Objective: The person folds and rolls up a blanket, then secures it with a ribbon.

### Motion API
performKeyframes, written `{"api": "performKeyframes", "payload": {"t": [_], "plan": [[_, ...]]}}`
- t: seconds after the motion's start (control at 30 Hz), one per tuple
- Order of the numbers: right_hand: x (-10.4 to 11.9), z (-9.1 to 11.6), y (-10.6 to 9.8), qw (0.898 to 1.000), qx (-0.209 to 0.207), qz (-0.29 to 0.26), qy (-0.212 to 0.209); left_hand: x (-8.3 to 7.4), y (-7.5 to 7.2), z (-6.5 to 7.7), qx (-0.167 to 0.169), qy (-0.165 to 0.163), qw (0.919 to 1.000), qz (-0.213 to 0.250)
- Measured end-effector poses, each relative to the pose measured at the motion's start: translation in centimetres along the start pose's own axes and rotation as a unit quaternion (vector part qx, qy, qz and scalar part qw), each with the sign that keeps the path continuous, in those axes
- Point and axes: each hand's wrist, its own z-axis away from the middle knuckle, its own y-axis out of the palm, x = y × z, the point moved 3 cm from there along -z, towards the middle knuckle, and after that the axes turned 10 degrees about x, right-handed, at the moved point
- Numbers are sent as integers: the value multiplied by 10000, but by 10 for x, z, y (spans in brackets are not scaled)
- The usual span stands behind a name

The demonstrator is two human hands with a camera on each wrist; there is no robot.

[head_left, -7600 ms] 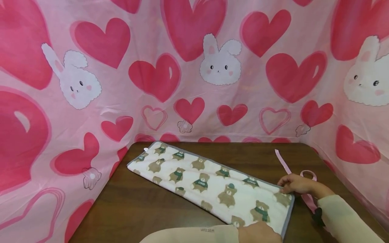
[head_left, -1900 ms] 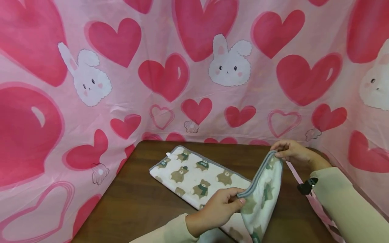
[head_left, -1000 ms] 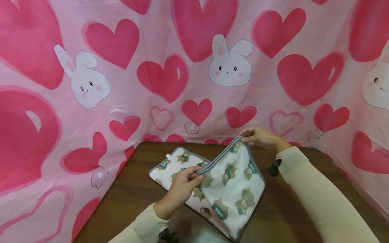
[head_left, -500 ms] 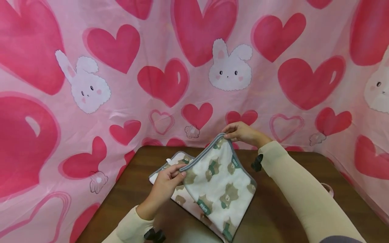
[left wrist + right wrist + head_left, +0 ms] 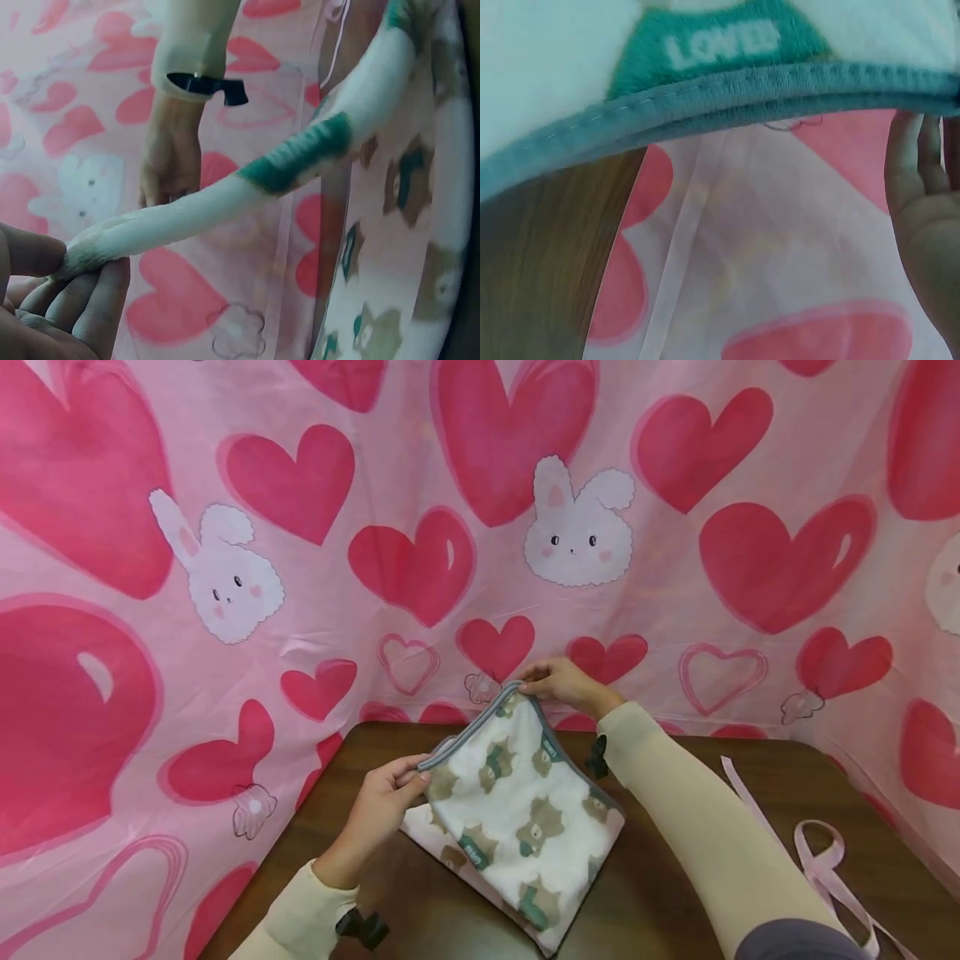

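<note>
So both hands are busy with the bear-print cloth (image 5: pixel 528 827), which is white with grey trim. The left hand (image 5: pixel 378 806) has one end of the trimmed edge pinched between thumb and fingers, and the right hand (image 5: pixel 570 685), higher up in the head view, pinches the other end. Edge runs pretty much straight between them, and you can see two layers of trim up by the right hand. The rest of the cloth slopes down below both hands to the worktop (image 5: pixel 645 885). There's a loosely looped pink ribbon (image 5: pixel 823 870) lying off to the right of the right hand, past the forearm. Beyond the hands it's all pink heart-and-bunny backdrop (image 5: pixel 637 577).
</note>
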Motion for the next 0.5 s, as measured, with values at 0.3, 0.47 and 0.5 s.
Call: {"api": "performKeyframes", "payload": {"t": [0.3, 0.47, 0.5], "plan": [[-6, -44, 33, 9990, -393, -170, -111, 12, -37, -7, -292, -357, 9989, 116], [-24, -56, 44, 9982, -484, -287, 190, 29, -43, -12, -262, -646, 9975, 100], [-28, -57, 45, 9982, -523, -174, 227, 31, -44, -13, -275, -699, 9971, 95]]}}
